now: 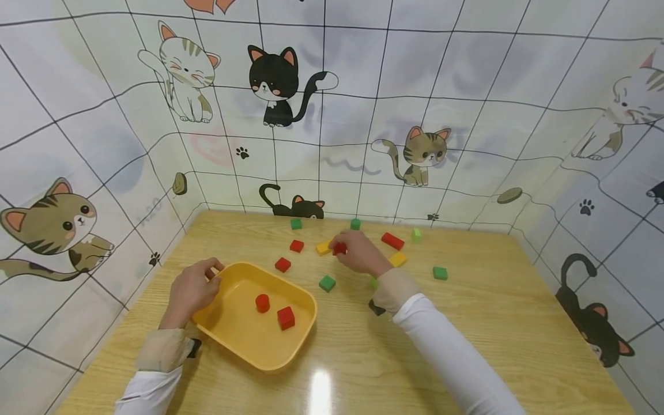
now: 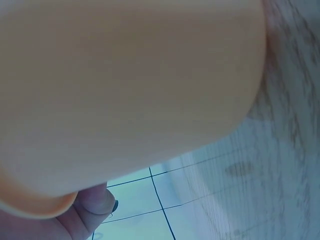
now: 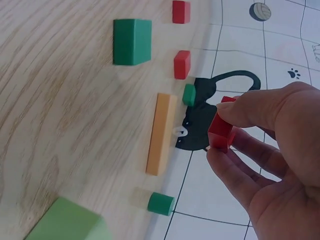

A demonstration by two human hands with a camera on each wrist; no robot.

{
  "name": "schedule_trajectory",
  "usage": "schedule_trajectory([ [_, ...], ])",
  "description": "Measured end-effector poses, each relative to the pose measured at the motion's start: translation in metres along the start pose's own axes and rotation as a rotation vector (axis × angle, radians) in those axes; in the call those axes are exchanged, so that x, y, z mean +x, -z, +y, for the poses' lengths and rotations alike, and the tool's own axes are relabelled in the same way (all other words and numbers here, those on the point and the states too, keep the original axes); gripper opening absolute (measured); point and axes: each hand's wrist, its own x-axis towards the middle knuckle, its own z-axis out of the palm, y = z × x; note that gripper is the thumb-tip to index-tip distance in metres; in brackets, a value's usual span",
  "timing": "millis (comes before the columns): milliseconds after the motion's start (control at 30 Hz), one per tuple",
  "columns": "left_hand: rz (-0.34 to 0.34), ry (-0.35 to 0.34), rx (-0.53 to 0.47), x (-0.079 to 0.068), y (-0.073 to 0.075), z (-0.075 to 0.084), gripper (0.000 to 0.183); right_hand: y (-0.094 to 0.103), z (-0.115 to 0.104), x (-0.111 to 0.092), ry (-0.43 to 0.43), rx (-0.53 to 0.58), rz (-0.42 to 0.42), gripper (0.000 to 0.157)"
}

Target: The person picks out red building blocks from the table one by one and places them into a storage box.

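Right grip (image 1: 359,252) was narrow, pinching a red block (image 3: 221,131) between thumb and fingertips, seemingly clear of the surface (image 1: 467,328). Left grip (image 1: 194,291) was curled on the rim of the yellow tray (image 1: 236,314), on its side away from the right grip. Key relation, my read: the tray opening lay left of the right grip and closer to the body, so any drop-off would run diagonally back that way. Block's longer visible edge ran near vertical in the right wrist view, slightly tilted; thumb hid part, so couldn't confirm the long axis. Right hand was the one on the block; left was nearer the tray. Red cylinder (image 1: 262,303) and red cube (image 1: 286,317) sat in the tray, back and left of the right grip. Two loose red blocks, one farther (image 1: 297,246), one nearer (image 1: 282,264), lay left of it, long red piece (image 1: 392,240) right, yellow block (image 1: 324,248) just beside on the left. Brands/labels: none readable; faint marks (image 1: 152,212) on the cat-print backdrop (image 1: 353,127) were too blurred to read.
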Motion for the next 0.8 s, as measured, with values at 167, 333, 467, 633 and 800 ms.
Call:
schedule_trajectory([
  [167,-0.007,-0.002,-0.002,0.001,0.0,0.0,0.023,0.001,-0.013,0.001,0.06,0.012,0.013,0.027],
  [333,-0.009,0.001,-0.002,0.002,0.0,0.002,0.023,0.001,-0.026,0.003,0.101,-0.009,0.026,0.025],
  [467,-0.006,0.0,-0.003,0.001,0.0,0.003,0.023,0.0,-0.035,0.005,0.13,-0.007,0.025,0.024],
  [633,-0.002,0.0,0.0,0.0,0.001,0.003,0.022,0.0,-0.049,0.007,0.169,0.006,0.02,0.022],
  [800,-0.01,0.01,0.001,0.0,0.001,0.002,0.022,0.0,-0.063,0.007,0.209,0.013,0.017,0.02],
])
